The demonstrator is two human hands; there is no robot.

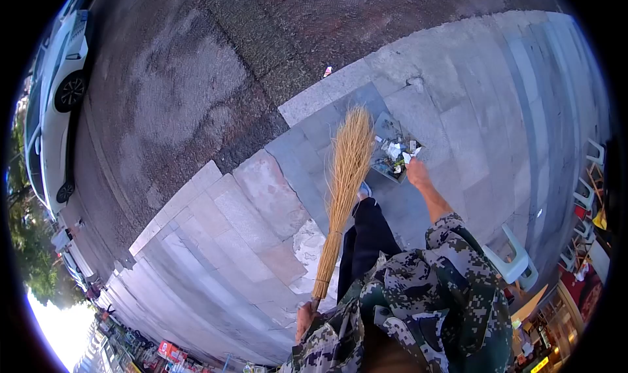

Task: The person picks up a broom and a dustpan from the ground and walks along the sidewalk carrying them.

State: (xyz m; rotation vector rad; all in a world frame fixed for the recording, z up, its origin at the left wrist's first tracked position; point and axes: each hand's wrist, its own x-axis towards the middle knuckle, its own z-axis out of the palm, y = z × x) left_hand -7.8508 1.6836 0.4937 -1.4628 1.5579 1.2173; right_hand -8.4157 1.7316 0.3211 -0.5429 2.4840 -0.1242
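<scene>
In the head view, my left hand (304, 321) is closed round the handle of a straw broom (348, 170), at the bottom of the frame. The broom slants upward, its bristles spreading out near the middle. My right hand (417, 174) is closed at the near right edge of a dustpan (390, 126) with mixed litter (394, 152) in it. White scraps show right at the fingertips; whether the fingers grip one of them or a dustpan handle is hidden. The bristle tips lie close beside the dustpan's left side.
Paving slabs (458, 144) surround my feet, with a stepped kerb edge against the rough asphalt (170, 79). A small piece of litter (328, 71) lies by the kerb. A white car (52, 111) stands at left. A pale plastic chair (513, 258) is at right, with more chairs beyond.
</scene>
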